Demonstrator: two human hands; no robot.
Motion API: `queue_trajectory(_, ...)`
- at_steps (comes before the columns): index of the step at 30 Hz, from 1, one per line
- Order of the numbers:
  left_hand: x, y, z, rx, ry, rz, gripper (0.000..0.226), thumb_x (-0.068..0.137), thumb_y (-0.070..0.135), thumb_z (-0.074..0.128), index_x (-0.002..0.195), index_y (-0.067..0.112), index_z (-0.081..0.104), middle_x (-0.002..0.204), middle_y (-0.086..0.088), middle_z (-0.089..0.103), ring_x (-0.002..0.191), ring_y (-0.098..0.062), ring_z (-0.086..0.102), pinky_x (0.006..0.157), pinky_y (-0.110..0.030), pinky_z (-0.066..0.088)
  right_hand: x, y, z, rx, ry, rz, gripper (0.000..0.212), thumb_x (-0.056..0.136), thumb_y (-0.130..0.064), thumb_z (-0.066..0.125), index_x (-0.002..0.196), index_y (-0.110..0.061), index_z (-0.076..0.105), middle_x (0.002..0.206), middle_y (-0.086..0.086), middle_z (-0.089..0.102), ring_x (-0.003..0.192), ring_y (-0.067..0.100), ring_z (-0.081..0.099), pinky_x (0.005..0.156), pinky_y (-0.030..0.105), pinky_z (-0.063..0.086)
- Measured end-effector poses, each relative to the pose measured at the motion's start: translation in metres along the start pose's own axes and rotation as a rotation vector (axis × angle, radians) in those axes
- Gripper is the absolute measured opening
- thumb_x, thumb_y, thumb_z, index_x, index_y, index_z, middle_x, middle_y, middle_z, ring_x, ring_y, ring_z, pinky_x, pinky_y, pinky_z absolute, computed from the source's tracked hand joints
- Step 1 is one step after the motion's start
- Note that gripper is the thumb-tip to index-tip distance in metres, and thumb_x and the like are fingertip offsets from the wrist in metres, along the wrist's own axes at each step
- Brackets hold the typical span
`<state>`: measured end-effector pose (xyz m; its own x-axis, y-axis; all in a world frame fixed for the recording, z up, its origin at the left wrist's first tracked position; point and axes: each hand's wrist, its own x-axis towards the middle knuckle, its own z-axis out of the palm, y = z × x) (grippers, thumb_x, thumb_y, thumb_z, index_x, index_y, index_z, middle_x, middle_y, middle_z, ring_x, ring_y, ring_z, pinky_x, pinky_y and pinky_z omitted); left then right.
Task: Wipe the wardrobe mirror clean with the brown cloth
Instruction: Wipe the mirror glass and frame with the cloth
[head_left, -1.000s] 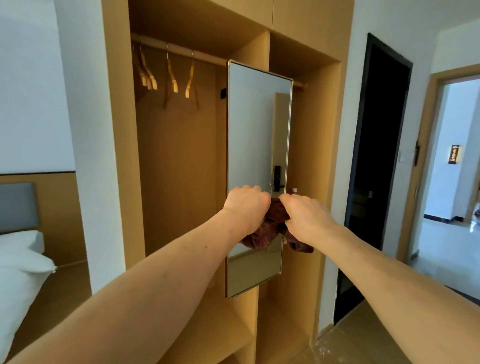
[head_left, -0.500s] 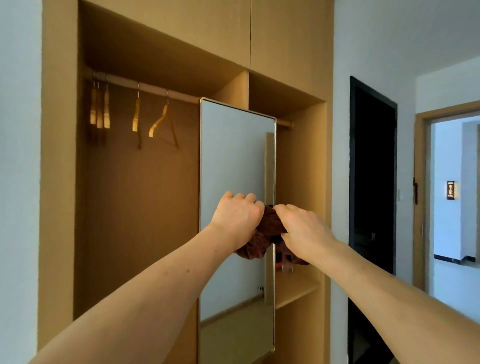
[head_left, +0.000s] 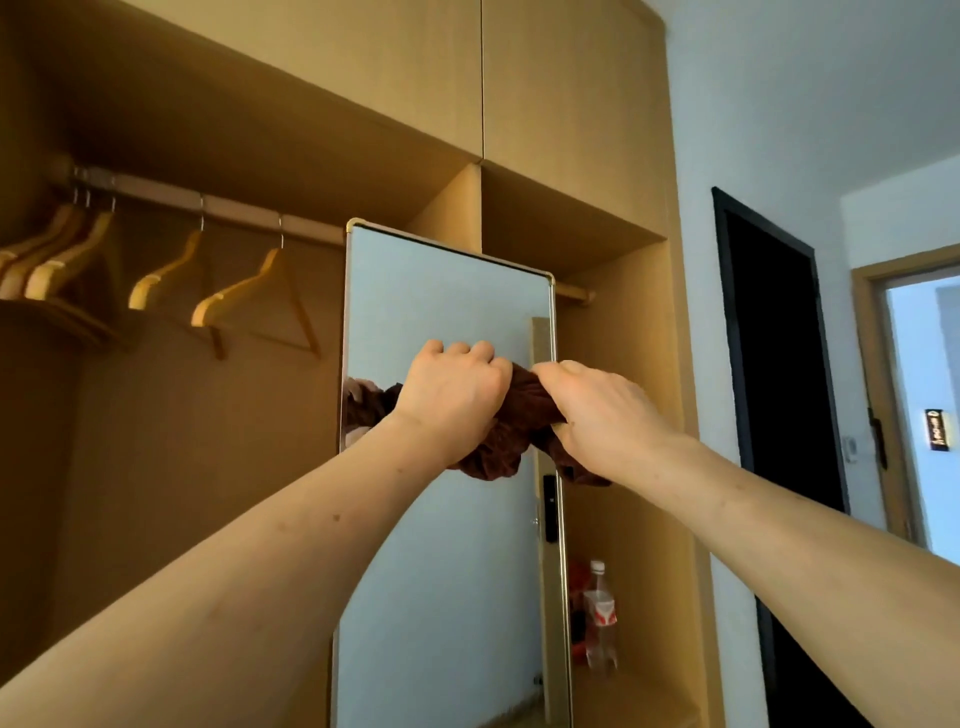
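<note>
The wardrobe mirror (head_left: 441, 301) was a tall, narrow panel in a thin gold-coloured frame with rounded corners, standing upright, its glass showing a pale reflection. The brown cloth (head_left: 522, 410), dark and plush, was bunched into a wad in front of the glass near the mirror's right edge, gripped by the left hand (head_left: 452, 395) and the right hand (head_left: 608, 415). Its reflection showed at the left edge.
</note>
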<state>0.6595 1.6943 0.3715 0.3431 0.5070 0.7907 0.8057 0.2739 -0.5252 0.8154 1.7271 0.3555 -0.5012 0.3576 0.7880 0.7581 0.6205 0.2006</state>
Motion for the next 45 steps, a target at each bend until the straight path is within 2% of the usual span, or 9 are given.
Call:
queue_trajectory(11,0.075,-0.031,0.038,0.205,0.101,-0.009,0.033,0.092,0.031,0.054,0.121,0.016,0.048,0.107,-0.003,0.052,0.092,-0.023,0.054,0.069,-0.03,0.029,0.089,0.056,0.047,0.207,0.271,-0.168,0.041,0.088,-0.01,0.058,0.126,-0.019,0.045,0.114,0.003,0.056,0.103,0.025,0.052,0.083,0.039,0.048)
queue_trajectory(22,0.152,-0.005,0.066,0.468,0.116,-0.208,0.031,0.091,0.018,0.053,0.121,0.013,0.047,0.111,-0.005,0.051,0.095,-0.027,0.053,0.067,-0.032,0.031,0.171,0.142,0.089,0.266,0.547,-0.444,0.047,0.083,-0.002,0.061,0.128,-0.009,0.048,0.121,0.009,0.056,0.107,0.028,0.052,0.09,0.04,0.047)
queue_trajectory(25,0.15,-0.001,0.081,0.51,0.067,-0.268,0.041,0.084,0.018,0.058,0.124,0.013,0.047,0.113,-0.005,0.049,0.091,-0.027,0.052,0.065,-0.033,0.031,0.184,0.144,0.114,0.29,0.538,-0.523,0.058,0.084,-0.001,0.055,0.139,-0.01,0.037,0.135,0.008,0.046,0.119,0.026,0.046,0.099,0.037,0.042)
queue_trajectory(28,0.139,0.001,0.106,0.513,-0.051,-0.281,0.06,0.078,0.024,0.067,0.131,0.017,0.04,0.123,-0.004,0.043,0.1,-0.025,0.047,0.072,-0.033,0.037,0.19,0.144,0.152,0.4,0.401,-0.605,0.076,0.087,-0.011,0.054,0.15,-0.02,0.012,0.151,0.0,0.028,0.13,0.019,0.035,0.108,0.028,0.028)
queue_trajectory(30,0.135,-0.002,0.113,0.478,-0.07,-0.267,0.067,0.075,0.028,0.071,0.134,0.017,0.041,0.127,-0.005,0.044,0.103,-0.026,0.047,0.078,-0.034,0.041,0.189,0.142,0.172,0.512,0.369,-0.616,0.08,0.088,-0.032,0.057,0.15,-0.027,0.006,0.154,-0.006,0.021,0.137,0.012,0.022,0.112,0.022,0.015)
queue_trajectory(33,0.133,-0.004,0.111,0.397,-0.084,-0.239,0.07,0.079,0.038,0.065,0.139,0.015,0.038,0.131,-0.007,0.044,0.106,-0.027,0.047,0.083,-0.036,0.042,0.19,0.137,0.183,0.603,0.398,-0.583,0.083,0.084,-0.062,0.049,0.15,-0.031,0.009,0.156,-0.01,0.015,0.14,0.005,0.01,0.11,0.019,0.003)
queue_trajectory(37,0.12,-0.001,0.106,0.31,-0.098,-0.25,0.089,0.075,0.064,0.051,0.145,0.013,0.029,0.139,-0.003,0.042,0.113,-0.023,0.044,0.094,-0.035,0.038,0.198,0.134,0.181,0.755,0.38,-0.527,0.076,0.08,-0.066,0.05,0.144,-0.033,0.027,0.152,-0.014,0.024,0.139,0.003,0.014,0.113,0.025,0.008)
queue_trajectory(42,0.111,0.008,0.098,0.264,-0.074,-0.255,0.069,0.087,0.065,0.019,0.131,0.02,0.048,0.132,0.004,0.052,0.114,-0.019,0.042,0.096,-0.033,0.031,0.204,0.129,0.179,0.705,0.436,-0.472,0.062,0.075,-0.062,0.044,0.126,-0.028,0.047,0.145,-0.011,0.031,0.142,0.005,0.002,0.115,0.035,0.003)
queue_trajectory(45,0.118,0.008,0.103,0.193,-0.045,-0.244,0.045,0.09,0.049,0.037,0.119,0.017,0.051,0.136,0.0,0.048,0.129,-0.022,0.033,0.105,-0.033,0.026,0.2,0.124,0.187,0.72,0.451,-0.465,0.059,0.077,-0.054,0.053,0.128,-0.027,0.042,0.15,-0.008,0.023,0.143,0.009,0.003,0.114,0.03,0.004)
